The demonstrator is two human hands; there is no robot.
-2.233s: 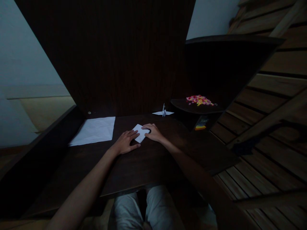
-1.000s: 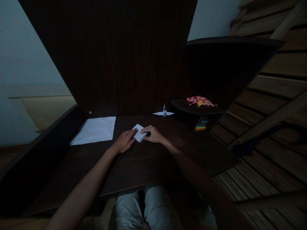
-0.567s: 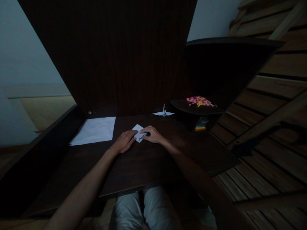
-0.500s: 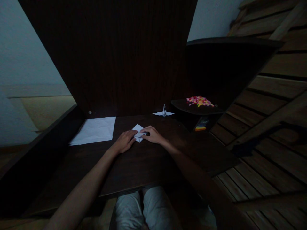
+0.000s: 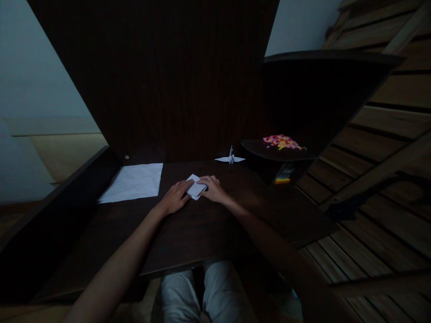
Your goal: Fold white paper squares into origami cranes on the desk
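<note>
A small white paper (image 5: 195, 189), folded to a diamond shape, lies on the dark desk between my hands. My left hand (image 5: 176, 197) rests at its left edge, fingers stretched out, with the fingertips on the paper. From the right side, my right hand (image 5: 213, 188) grips the paper between thumb and fingers, which curl over its right corner. The fingertips cover part of both edges. Behind, near the back panel, stands a white paper crane (image 5: 230, 159) with its wings spread, apart from my hands.
White paper sheets (image 5: 134, 183) lie at the desk's left. A corner shelf (image 5: 269, 154) on the right carries a heap of small colourful pieces (image 5: 282, 142), with a dark and yellow item (image 5: 283, 175) below it. A raised side board (image 5: 60, 188) borders the desk's left.
The flap on the folded paper now lies flatter and shows a broader white face. My right fingers have shifted slightly with it; my left hand stays nearly where it was.
</note>
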